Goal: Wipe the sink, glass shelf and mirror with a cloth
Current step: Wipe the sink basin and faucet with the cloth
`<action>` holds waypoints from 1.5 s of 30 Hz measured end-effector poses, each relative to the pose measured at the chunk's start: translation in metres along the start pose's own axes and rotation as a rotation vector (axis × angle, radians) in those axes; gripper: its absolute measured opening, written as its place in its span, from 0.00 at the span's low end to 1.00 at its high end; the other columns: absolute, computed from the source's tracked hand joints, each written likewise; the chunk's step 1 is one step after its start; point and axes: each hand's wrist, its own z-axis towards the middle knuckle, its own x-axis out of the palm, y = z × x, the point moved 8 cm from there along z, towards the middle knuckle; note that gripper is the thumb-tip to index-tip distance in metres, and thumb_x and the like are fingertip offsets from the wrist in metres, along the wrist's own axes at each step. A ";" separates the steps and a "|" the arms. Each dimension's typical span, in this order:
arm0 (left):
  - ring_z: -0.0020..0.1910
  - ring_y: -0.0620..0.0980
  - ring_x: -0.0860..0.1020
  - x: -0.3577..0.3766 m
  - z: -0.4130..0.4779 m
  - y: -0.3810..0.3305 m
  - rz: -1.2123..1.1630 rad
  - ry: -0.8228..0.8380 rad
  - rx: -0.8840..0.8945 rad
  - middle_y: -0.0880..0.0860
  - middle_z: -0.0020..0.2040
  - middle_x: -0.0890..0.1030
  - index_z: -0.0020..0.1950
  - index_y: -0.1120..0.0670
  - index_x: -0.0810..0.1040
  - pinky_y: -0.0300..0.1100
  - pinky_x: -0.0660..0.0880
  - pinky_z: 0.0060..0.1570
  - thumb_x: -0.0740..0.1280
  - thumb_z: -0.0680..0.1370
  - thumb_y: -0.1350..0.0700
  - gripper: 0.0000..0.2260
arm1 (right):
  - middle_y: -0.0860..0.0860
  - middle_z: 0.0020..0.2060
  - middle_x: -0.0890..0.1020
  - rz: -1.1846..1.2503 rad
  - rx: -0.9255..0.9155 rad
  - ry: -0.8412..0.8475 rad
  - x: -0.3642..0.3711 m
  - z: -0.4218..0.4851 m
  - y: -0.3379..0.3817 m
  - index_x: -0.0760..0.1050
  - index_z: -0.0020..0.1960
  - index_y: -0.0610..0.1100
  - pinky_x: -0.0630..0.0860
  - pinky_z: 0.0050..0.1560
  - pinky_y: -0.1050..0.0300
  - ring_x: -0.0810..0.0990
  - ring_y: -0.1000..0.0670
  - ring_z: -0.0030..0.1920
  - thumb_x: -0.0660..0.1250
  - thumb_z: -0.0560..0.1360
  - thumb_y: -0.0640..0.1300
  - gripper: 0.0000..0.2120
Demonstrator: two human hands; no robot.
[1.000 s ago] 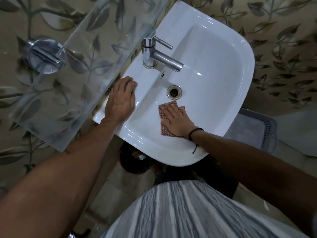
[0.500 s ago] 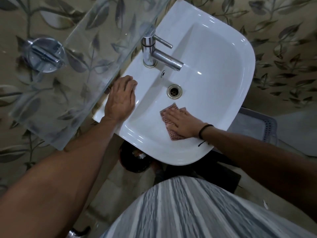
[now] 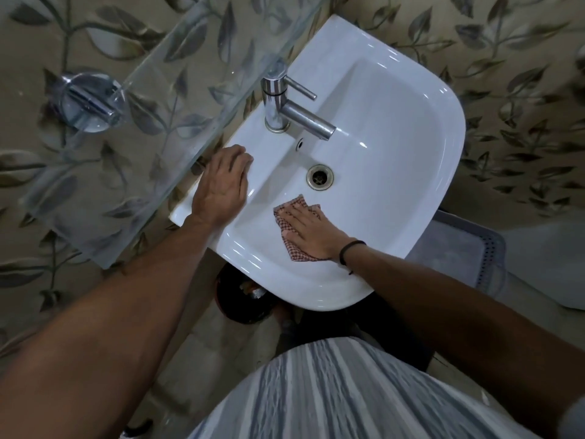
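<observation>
While the cloth (image 3: 297, 254) is pressed flat against the inner slope of the sink (image 3: 411, 99), it is covered for the most part by the right hand (image 3: 311, 228). No grip is closed on it — the fingers are spread and straight, the palm is laid on top, and checked red-and-white corners are left showing beyond the fingertips and beside the wrist. The cloth is placed on the near side of the bowl, just short of the drain (image 3: 319, 176) and apart from it. A dark band (image 3: 350, 250) is worn on the right wrist.

The left hand (image 3: 223, 188) is rested palm down on the sink's flat left ledge, near the tap (image 3: 285, 104); its grip is likewise loose and holds nothing, the fingers being extended over the white surface. The tap's chrome spout is pointed out over the bowl, and a small overflow hole (image 3: 299, 143) is seen below it.

The glass shelf (image 3: 152, 122) is mounted above and to the left of the sink — leaf-patterned tiles (image 3: 506, 74) and a chrome bracket (image 3: 90, 103) are seen through the glass. A grey perforated container (image 3: 468, 248) is seen beside and below the sink's right rim, and a dark round object (image 3: 240, 301) is partly hidden beneath the bowl.
</observation>
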 end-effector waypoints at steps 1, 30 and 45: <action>0.65 0.59 0.73 0.001 -0.001 -0.001 0.012 0.010 0.008 0.59 0.65 0.75 0.64 0.59 0.75 0.50 0.69 0.68 0.58 0.84 0.60 0.11 | 0.52 0.82 0.49 -0.014 -0.007 -0.007 0.000 -0.003 -0.006 0.47 0.82 0.51 0.43 0.79 0.41 0.45 0.50 0.81 0.46 0.84 0.61 0.30; 0.64 0.57 0.73 0.021 0.017 -0.016 -0.043 0.110 0.034 0.57 0.66 0.75 0.64 0.57 0.76 0.48 0.68 0.65 0.58 0.86 0.51 0.14 | 0.46 0.81 0.53 -0.112 0.236 -0.204 -0.053 0.029 -0.074 0.50 0.82 0.47 0.44 0.77 0.35 0.49 0.41 0.81 0.49 0.83 0.59 0.31; 0.62 0.56 0.73 0.017 0.015 -0.015 -0.047 0.067 0.023 0.55 0.66 0.75 0.63 0.56 0.77 0.49 0.70 0.64 0.60 0.85 0.53 0.11 | 0.49 0.81 0.53 -0.142 0.226 -0.207 -0.071 0.032 -0.104 0.51 0.82 0.48 0.40 0.77 0.36 0.48 0.45 0.81 0.50 0.80 0.62 0.34</action>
